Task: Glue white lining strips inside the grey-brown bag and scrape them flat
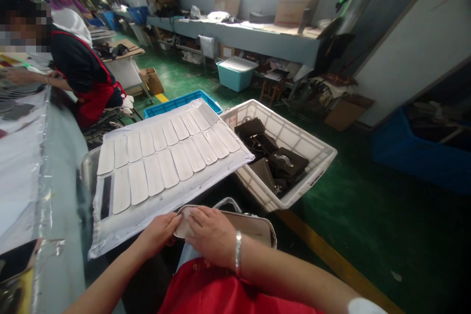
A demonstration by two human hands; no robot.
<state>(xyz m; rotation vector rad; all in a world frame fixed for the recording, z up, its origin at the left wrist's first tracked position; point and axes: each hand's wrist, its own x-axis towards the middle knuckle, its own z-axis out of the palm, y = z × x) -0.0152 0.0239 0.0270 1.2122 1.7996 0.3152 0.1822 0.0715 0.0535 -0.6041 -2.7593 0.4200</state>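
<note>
A beige bag-like piece (253,228) with a rounded end and dark edging lies across my lap, with a pale loop that looks like a handle (227,202) behind it. My left hand (162,233) pinches its left end between thumb and fingers. Over that same end my right hand (213,236) bends, fingers together, pressing a small whitish scrap (187,222), perhaps cloth, against the surface. My right palm hides the middle of the piece. Just beyond my hands, a white-covered board (195,187) carries two rows of pale round-ended strips (154,174).
A white crate (305,184) of dark bags (287,161) stands to the right of the board, a blue crate (156,110) behind it. A worktable (64,167) runs along the left, where a co-worker in a red apron (96,103) sits. A blue bin (415,157) is far right.
</note>
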